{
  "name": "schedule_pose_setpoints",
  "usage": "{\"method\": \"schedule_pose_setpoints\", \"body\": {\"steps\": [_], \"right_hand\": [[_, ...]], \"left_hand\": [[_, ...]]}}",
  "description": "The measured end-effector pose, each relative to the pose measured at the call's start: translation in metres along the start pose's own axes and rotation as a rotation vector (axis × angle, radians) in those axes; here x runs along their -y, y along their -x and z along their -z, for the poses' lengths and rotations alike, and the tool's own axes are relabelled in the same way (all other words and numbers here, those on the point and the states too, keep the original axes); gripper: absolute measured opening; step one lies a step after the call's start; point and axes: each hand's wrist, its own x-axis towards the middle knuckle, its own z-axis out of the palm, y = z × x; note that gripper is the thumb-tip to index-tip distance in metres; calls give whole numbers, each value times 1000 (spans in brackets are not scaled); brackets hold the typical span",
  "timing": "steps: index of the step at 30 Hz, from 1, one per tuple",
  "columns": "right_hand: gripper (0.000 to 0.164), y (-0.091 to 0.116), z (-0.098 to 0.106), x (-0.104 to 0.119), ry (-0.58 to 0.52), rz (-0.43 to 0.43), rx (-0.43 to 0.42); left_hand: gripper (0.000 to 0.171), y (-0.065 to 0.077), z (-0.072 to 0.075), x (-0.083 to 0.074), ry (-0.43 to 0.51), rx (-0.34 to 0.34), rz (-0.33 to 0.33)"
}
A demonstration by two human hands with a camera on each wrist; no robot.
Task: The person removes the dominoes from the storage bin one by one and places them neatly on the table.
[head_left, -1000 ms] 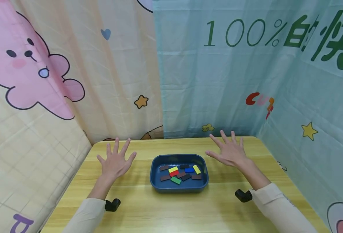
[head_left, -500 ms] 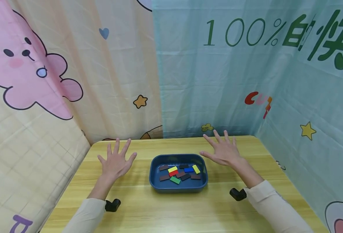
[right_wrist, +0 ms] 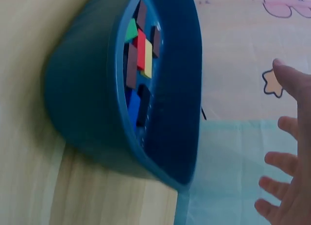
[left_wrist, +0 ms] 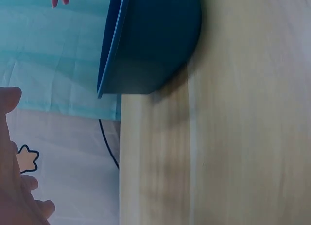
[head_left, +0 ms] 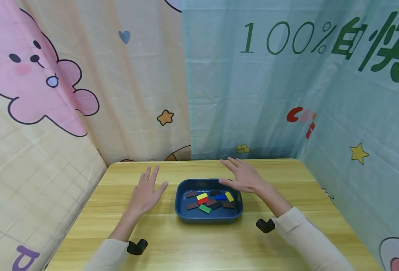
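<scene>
Between the bench's (head_left: pixel 192 248) left edge and the blue tub (head_left: pixel 208 221), the left hand (head_left: pixel 146 195) is raised, fingers straight, thumb spread, holding nothing. The tub sits midway across, nearer the far edge than the hands' sleeves; it looks stiff, light and smooth, best held by its end walls. The small blocks (head_left: pixel 204 209) inside look rigid, likely to slide; pinch their long sides. The right hand (head_left: pixel 246 179), empty, fingers extended, is near the tub's far right corner.

My left sleeve (head_left: pixel 108 256) and right sleeve (head_left: pixel 312 242) are cream, the right ending in a broad cuff (head_left: pixel 288 223) with a faint grey marking (head_left: pixel 311 224) behind it. My left wrist camera (head_left: pixel 137 247) and right wrist camera (head_left: pixel 265 226) are black, stubby and bent like elbows.
</scene>
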Motion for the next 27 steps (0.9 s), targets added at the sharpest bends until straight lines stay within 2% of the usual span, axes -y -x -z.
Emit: {"method": "schedule_pose_setpoints", "body": {"steps": [3, 5, 8, 11, 16, 19, 27], "right_hand": [[82, -9, -8, 7, -76, 50, 39], [80, -17, -15, 13, -128, 86, 68], [73, -28, -27, 22, -194, 143, 106], [65, -38, -40, 30, -244, 192, 130], [57, -53, -59, 43, -320, 225, 181], [53, -59, -70, 50, -357, 205, 222], [43, -67, -97, 55, -345, 170, 270]], "left_hand": [[78, 4, -12, -9, 162, 7, -10], [79, 9, -19, -15, 304, 24, 10], [80, 18, -30, -27, 515, 68, 100], [83, 29, -41, -36, 686, 99, 210], [80, 43, -55, -43, 918, 68, 323], [74, 49, -62, -47, 1019, 27, 366], [64, 61, -85, -53, 1116, -17, 445]]}}
